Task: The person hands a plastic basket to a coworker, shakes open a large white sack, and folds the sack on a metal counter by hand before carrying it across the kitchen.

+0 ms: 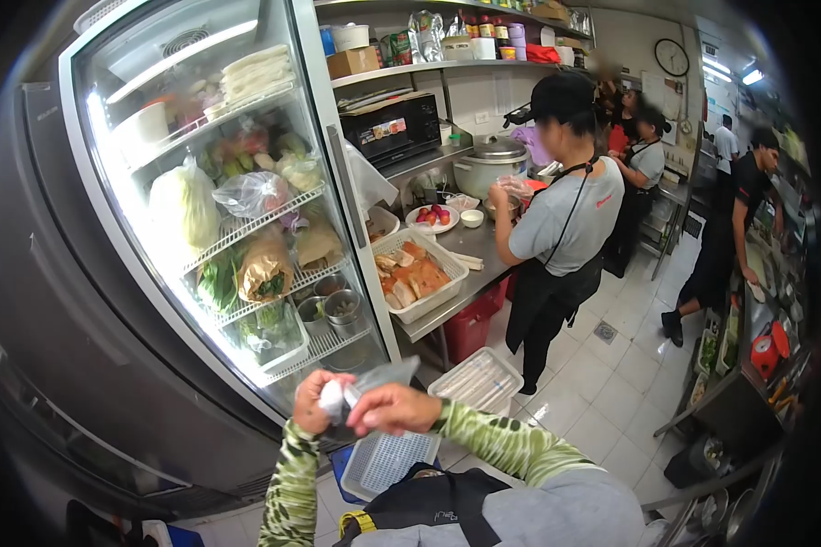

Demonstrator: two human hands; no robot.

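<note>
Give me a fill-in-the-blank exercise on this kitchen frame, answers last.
The left hand and right hand are at a plastic bag; the sleeves are mainly ____.
The food tray stands to the ____ of the fridge in the picture.
The nearest co-worker wears a ____ cap.

Green; right; black

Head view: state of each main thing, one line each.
Left hand, closed on a white item
Right hand, fingers curled; grip unclear
Clear plastic, crumpled, blurred
Glass fridge door, apparently shut
Fridge interior, lit
Big pot, lid on
White basket, uncovered, food pieces inside
</note>
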